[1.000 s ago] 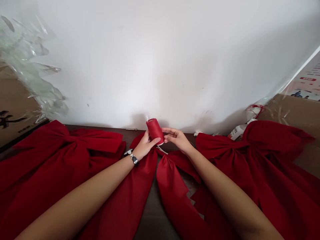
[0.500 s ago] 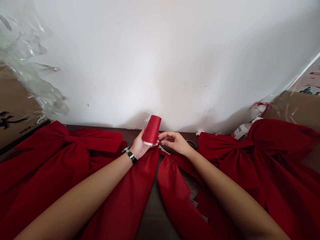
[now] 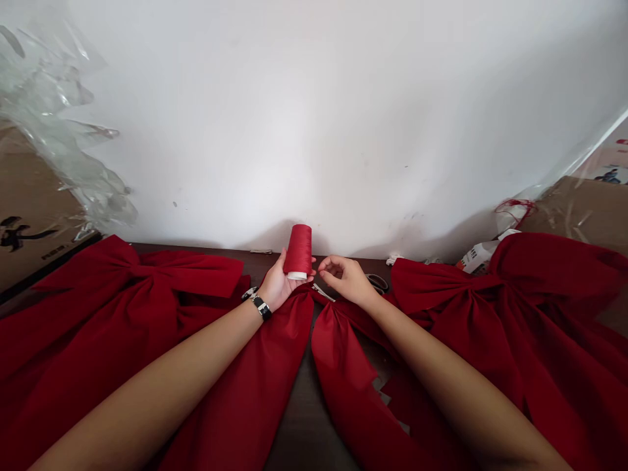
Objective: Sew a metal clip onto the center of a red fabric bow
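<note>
While in the left hand, one thread cone; two bows.

Cardboard box at L w/ crumpled plastic wrap, white wall behind.

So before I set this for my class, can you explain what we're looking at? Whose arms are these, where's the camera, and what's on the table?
These are one person's bare arms, seen from a camera worn on their head, looking forward and down, so every picture shares that view. Their left hand holds a red thread spool upright. Their right hand is pinched close beside it; whether it holds thread is too fine to tell. On the dark table lie large red fabric bows, one on each side, with scissors beyond the right hand. A white wall stands behind.
</note>
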Motion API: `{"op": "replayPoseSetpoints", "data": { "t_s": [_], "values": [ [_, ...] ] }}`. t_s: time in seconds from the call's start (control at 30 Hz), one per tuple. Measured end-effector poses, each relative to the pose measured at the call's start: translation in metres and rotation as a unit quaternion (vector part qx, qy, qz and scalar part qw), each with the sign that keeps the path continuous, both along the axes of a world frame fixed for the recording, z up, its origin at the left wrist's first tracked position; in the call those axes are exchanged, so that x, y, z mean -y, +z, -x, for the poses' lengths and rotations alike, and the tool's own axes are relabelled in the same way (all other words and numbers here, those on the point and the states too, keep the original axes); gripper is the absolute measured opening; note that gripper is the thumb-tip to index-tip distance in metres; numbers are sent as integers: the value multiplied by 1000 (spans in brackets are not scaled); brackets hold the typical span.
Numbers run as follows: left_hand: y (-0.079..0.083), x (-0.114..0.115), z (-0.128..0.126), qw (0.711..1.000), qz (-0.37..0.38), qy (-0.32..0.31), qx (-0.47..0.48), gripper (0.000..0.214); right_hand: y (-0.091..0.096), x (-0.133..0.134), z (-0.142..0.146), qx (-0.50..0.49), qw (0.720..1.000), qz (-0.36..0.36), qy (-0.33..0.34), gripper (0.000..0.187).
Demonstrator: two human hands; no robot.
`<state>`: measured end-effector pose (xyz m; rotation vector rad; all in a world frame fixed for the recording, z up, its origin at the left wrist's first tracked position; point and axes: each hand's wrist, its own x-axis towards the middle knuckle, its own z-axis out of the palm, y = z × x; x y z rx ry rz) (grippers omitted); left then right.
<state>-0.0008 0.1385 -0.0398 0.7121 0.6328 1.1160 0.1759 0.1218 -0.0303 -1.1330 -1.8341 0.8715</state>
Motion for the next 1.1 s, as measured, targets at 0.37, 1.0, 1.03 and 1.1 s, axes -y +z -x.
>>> {"op": "replayPoseSetpoints", "data": {
  "t_s": [0.37,1.0,1.03,1.1],
  "values": [
    [-6,0,0,998,-54,16,-7,50,-8,3,13,-62,990,127,32,36],
    [-1,2,2,998,-44,13,36,39,18,5,0,-94,986,85,113,19],
    [0,2,2,998,-44,14,36,39,18,5,-2,-78,984,93,130,17],
    [0,2,2,998,-40,19,38,37,18,5,-3,-45,984,95,144,15]
  ]
}}
